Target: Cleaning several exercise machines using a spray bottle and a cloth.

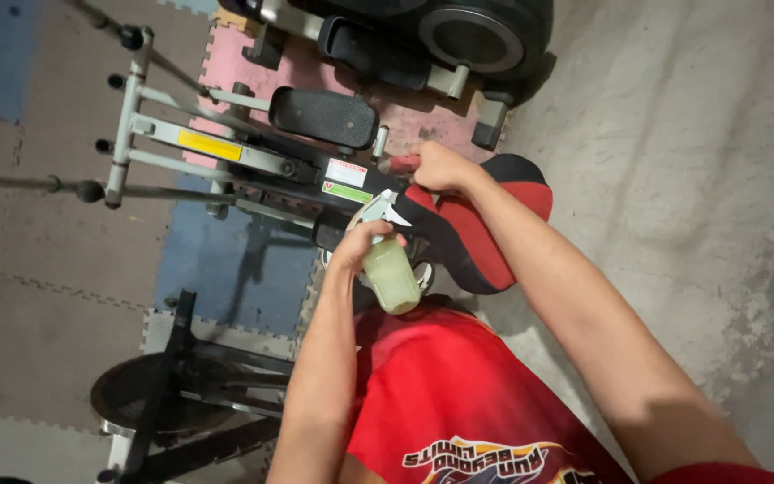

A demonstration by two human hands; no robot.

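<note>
Gym floor seen from above, foam mats [226,260] in blue, pink and brown at left, bare concrete [674,134] at right. Far left: grey-framed exercise machine [136,134] with black knobs and a yellow sticker on its rail; below it, black exercise bike [172,394] with a dark flywheel, untouched. Centre: black pedal [322,116] on the grey machine, then a black frame bar carrying 2 small stickers. Left hand [365,246] is wrapped shut around the neck of a spray bottle [390,269], fingers over the white trigger head. Bottle holds pale green liquid, hangs body-down and slightly tilted, long axis near vertical, nozzle end up toward the frame bar and the seat nose. Right hand [436,166] sits just right of and above the bottle, closed on something red at the front tip of the black-and-red seat [485,229]; whether that red thing is a cloth or part of the seat, cannot tell. Seat's long axis runs from the right hand's grip down and right, toward the person's red shirt [459,403]. The 2 hands are near each other, not touching; spray head lies just left of the seat nose, so left hand is the nearer one to the bottle, right hand the nearer to the seat. Top right: another dark machine [468,36] with a round housing, well apart.
</note>
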